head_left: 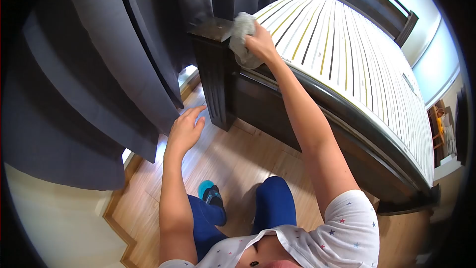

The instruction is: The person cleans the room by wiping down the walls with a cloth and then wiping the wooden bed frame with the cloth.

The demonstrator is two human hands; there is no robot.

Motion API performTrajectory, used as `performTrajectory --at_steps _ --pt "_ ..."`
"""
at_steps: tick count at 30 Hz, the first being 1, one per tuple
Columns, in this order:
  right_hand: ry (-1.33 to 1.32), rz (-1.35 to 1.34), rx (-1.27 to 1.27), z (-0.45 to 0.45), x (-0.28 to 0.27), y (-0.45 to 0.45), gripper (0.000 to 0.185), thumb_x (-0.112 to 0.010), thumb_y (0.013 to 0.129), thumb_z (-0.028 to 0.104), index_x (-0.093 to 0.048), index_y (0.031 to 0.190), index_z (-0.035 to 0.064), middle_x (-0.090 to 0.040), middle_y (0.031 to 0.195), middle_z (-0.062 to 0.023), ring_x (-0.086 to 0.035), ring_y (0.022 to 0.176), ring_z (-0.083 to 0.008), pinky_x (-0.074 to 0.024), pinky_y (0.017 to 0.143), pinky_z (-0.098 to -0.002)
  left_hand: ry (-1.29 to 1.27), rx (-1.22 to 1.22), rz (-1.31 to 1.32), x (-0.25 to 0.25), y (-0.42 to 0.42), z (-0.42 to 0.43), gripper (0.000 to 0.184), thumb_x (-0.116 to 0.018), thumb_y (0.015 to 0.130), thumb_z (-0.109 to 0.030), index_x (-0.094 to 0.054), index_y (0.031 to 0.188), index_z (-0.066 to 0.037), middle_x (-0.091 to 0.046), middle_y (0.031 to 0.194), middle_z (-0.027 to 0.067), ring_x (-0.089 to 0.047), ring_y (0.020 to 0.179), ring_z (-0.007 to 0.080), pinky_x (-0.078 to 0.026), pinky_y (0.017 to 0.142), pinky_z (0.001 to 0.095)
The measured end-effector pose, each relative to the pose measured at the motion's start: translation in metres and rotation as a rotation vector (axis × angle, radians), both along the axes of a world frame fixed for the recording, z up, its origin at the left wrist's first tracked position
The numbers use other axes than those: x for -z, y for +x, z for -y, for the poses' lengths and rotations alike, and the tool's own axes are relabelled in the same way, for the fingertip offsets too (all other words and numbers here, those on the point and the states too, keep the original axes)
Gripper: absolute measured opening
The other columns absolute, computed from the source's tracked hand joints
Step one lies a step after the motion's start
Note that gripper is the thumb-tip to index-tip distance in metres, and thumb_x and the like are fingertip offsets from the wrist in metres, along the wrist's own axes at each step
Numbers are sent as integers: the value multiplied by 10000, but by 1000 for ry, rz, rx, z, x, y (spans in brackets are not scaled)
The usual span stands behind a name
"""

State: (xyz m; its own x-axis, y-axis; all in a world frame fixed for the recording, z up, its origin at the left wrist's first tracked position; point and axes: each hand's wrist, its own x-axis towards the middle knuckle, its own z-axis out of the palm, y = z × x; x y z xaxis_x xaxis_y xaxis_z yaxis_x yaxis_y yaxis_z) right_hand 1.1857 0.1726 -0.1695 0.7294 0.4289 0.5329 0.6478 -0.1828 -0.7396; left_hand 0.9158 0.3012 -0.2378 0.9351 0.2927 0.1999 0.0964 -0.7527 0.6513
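A pale grey-green cloth (242, 42) is bunched in my right hand (261, 44), against the inner side of the bed's dark corner post (212, 64). The post's flat top (213, 30) looks pale and dusty or worn. My left hand (185, 130) hangs over the floor, left of the post's foot, with its fingers apart and nothing in it. Beyond my right hand, the striped mattress (342, 49) lies on the dark wooden bed frame (307, 114).
Long dark grey curtains (99, 69) hang along the left, close to the post. Wooden floor (238, 154) lies under me, where my foot in a blue slipper (212, 194) stands. The dark headboard (362, 0) is at the far end.
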Motion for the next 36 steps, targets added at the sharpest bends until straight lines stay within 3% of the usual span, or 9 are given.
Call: performTrajectory --at_steps 2,5,12,16,19,23,29,32,36 --pt "-467 149 64 -38 -8 -1 696 -571 755 447 -461 1238 -43 -297 1366 -333 -272 1292 -433 -246 1060 -454 -11 -5 0 0 1 -1 322 -502 849 -162 -577 1140 -46 -613 1058 145 -609 880 281 -466 776 348" --pt "-456 371 348 -84 6 -9 743 -487 769 581 -521 1219 -9 -371 1345 -289 -282 1301 -412 -207 1068 -500 9 4 15 10 4 -7 324 -502 850 -166 -575 1143 -47 -614 1059 144 -608 841 275 -467 757 347" --pt "-705 130 237 -104 -23 46 610 -398 826 521 -577 1178 56 -509 1260 -196 -508 1141 -354 -378 983 -383 -15 -24 -3 14 9 -27 326 -508 848 -157 -567 1145 -39 -610 1060 158 -601 903 294 -464 787 343" --pt "-831 -75 190 -127 -38 68 602 -428 808 525 -569 1207 96 -523 1280 -102 -495 1184 -274 -387 972 -387 -104 -106 -80 11 7 -45 305 -512 853 -153 -572 1140 -67 -602 1081 157 -586 921 345 -448 837 387" --pt "-879 59 139 -135 -39 63 631 -447 796 567 -563 1216 110 -538 1259 -116 -503 1176 -277 -388 970 -387 37 -145 51 33 7 -65 298 -520 847 -148 -581 1126 -63 -605 1065 166 -593 910 338 -457 816 381" --pt "-733 304 -12 -111 -31 38 595 -466 789 611 -596 1178 180 -585 1182 -114 -539 1108 -302 -426 920 -382 1 -102 11 37 25 -65 301 -525 837 -134 -583 1120 -47 -605 1068 172 -603 906 322 -462 803 368" --pt "-7 702 -35 -67 29 4 361 -637 703 291 -666 979 60 -637 1036 -132 -573 1033 -303 -441 888 -378 -74 1 -33 48 58 -63 313 -515 833 -115 -579 1124 -17 -610 1073 179 -613 925 292 -462 802 343" --pt "28 664 -70 -60 32 -2 373 -643 720 296 -659 1005 55 -631 1053 -139 -559 1061 -301 -427 907 -375 -80 11 -11 45 68 -68 319 -510 839 -120 -574 1134 -18 -613 1074 181 -613 937 293 -461 811 345" --pt "-280 180 -62 -73 -11 22 477 -618 754 399 -631 1081 52 -605 1128 -145 -540 1088 -332 -415 932 -382 -122 44 80 54 77 -78 306 -511 846 -147 -580 1117 -22 -613 1050 189 -602 902 335 -453 804 363"
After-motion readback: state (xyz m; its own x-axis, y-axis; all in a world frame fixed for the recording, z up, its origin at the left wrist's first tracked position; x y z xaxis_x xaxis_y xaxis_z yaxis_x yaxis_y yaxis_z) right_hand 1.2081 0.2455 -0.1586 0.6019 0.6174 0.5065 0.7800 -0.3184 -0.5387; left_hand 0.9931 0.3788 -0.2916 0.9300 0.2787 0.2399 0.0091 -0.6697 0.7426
